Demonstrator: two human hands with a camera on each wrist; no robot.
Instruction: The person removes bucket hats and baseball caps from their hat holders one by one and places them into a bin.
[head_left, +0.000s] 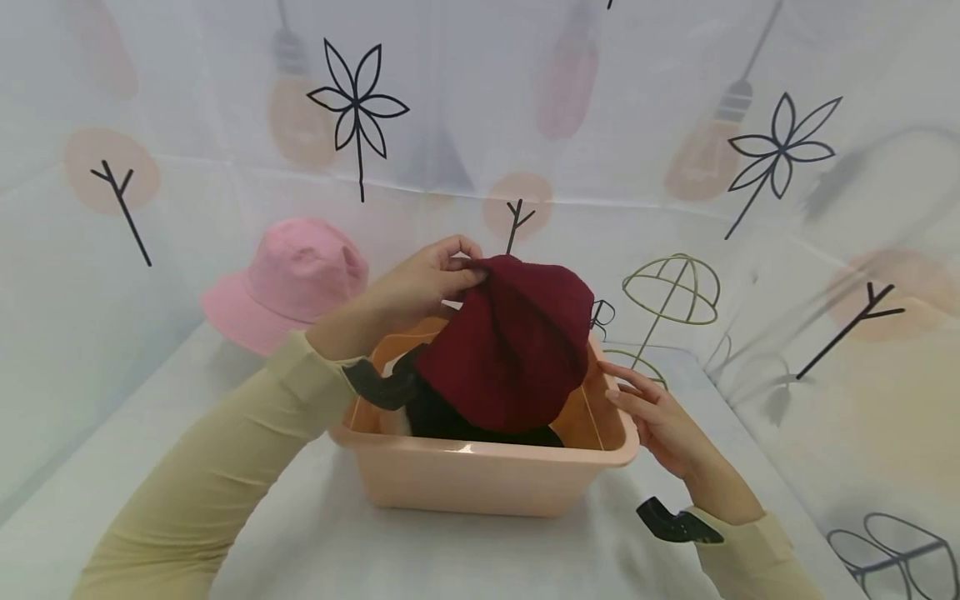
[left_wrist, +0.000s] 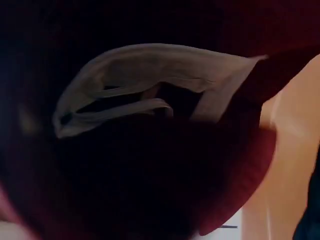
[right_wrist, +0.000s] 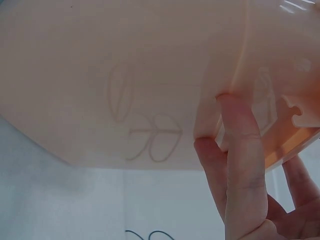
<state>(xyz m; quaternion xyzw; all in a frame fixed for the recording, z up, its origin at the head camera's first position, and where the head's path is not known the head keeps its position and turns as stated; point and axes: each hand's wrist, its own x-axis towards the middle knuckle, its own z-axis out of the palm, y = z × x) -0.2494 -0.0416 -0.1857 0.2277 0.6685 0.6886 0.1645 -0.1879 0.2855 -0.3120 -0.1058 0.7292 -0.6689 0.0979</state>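
Note:
With thumb and fingers my left hand pinches the edge of a dark red bucket hat, which hangs over a peach plastic basin. In the left wrist view the inside of the hat fills most of the picture, with a loose pale fabric strip showing. Below the hat, black cloth lies in the basin, along with something white at its left, mostly covered. At the basin's right rim my right hand holds on, fingers against the outer wall.
A pink bucket hat sits at the back left of the white table. Behind the basin on the right stands a gold wire hat stand. Patterned cloth hangs around the table.

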